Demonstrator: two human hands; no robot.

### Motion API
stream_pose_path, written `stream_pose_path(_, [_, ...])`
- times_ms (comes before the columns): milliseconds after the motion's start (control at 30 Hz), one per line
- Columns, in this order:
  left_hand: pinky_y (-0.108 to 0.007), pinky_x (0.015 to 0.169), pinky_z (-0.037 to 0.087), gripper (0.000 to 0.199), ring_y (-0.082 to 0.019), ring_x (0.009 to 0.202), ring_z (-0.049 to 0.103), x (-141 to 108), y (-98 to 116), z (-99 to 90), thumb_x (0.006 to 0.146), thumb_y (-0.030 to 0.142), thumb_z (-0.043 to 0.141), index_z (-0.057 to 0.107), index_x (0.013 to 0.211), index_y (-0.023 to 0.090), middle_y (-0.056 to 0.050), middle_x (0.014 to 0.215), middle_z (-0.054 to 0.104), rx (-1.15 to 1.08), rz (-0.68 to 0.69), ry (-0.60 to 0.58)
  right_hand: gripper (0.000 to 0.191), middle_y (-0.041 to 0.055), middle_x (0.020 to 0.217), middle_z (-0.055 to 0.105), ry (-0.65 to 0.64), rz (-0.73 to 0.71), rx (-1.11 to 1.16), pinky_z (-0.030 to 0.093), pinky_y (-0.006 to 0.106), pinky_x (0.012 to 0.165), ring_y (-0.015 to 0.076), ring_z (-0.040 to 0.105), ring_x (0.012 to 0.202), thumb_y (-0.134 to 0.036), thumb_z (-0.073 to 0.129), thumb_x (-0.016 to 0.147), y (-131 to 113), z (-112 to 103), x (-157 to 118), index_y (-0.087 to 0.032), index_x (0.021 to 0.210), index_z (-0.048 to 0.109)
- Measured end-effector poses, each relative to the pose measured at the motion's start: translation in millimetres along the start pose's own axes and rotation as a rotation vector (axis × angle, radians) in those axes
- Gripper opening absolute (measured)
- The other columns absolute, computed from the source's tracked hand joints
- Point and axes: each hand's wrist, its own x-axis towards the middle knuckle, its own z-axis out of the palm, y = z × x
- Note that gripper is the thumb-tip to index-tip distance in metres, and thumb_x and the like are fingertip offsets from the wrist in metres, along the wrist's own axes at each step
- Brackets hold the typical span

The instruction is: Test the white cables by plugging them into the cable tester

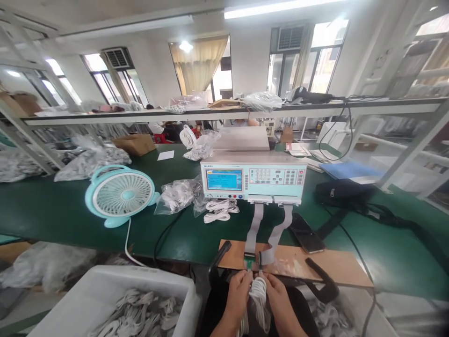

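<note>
A coiled white cable (258, 292) hangs between my two hands at the bottom centre. The fingers of my left hand (239, 292) pinch one cable end at a small green board (249, 264). My right hand (277, 295) is closed on the other cable end, below a dark connector (260, 260). Two grey ribbon cables (253, 229) run from these connectors up to a white test instrument (275, 180) with a lit blue screen. Under the connectors lies a brown board (291, 262). More white cable hangs beneath my hands.
At the left stands a turquoise fan (122, 194). Bundled white cables (220, 210) and a bagged bundle (177, 195) lie before the instrument. A phone (307, 234) and black bag (345, 194) are right. A white bin (94, 285) of cables sits lower left; a shelf (217, 114) spans behind.
</note>
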Motion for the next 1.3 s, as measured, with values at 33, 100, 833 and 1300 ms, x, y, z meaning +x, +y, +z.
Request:
stream_pose_path(33, [-0.021, 0.051, 0.030, 0.040, -0.009, 0.051, 0.036, 0.2, -0.5, 1.1, 0.072, 0.051, 0.056, 0.047, 0.055, 0.016, 0.005, 0.052, 0.040, 0.011, 0.016, 0.012, 0.032, -0.0002, 0.056, 0.059, 0.002, -0.005, 0.003, 0.041, 0.024, 0.056, 0.0147, 0.051, 0.057, -0.045, 0.071, 0.058, 0.1, 0.1, -0.3, -0.015, 0.066, 0.066])
stream_pose_path(100, [-0.022, 0.052, 0.031, 0.041, -0.010, 0.053, 0.036, 0.3, -1.7, 2.2, 0.073, 0.052, 0.054, 0.044, 0.054, 0.016, 0.005, 0.053, 0.039, 0.042, 0.044, 0.037, 0.030, -0.0005, 0.055, 0.059, 0.006, -0.011, 0.004, 0.041, 0.024, 0.056, 0.0146, 0.051, 0.057, -0.043, 0.072, 0.058, -0.3, 0.3, -1.2, -0.015, 0.066, 0.065])
stream_pose_path(833, [-0.019, 0.045, 0.037, 0.015, -0.008, 0.050, 0.048, -37.3, 7.9, -5.6, 0.067, 0.027, 0.062, 0.052, 0.074, 0.018, 0.005, 0.057, 0.049, -0.501, -0.507, -0.062, 0.019, 0.0063, 0.072, 0.056, 0.264, -0.337, -1.340, 0.040, 0.033, 0.061, 0.0206, 0.052, 0.065, -0.032, 0.048, 0.077, -23.3, -165.9, -50.6, -0.017, 0.080, 0.060])
stream_pose_path(1300, [-0.017, 0.042, 0.024, 0.023, -0.005, 0.044, 0.039, -36.5, -11.7, 25.3, 0.065, 0.029, 0.065, 0.045, 0.072, 0.019, 0.008, 0.054, 0.044, -0.124, -0.658, -0.367, 0.014, 0.0035, 0.090, 0.055, -0.914, -0.818, -1.597, 0.035, 0.035, 0.078, 0.0192, 0.044, 0.086, -0.022, 0.047, 0.084, -31.3, -38.1, -70.6, -0.021, 0.088, 0.060])
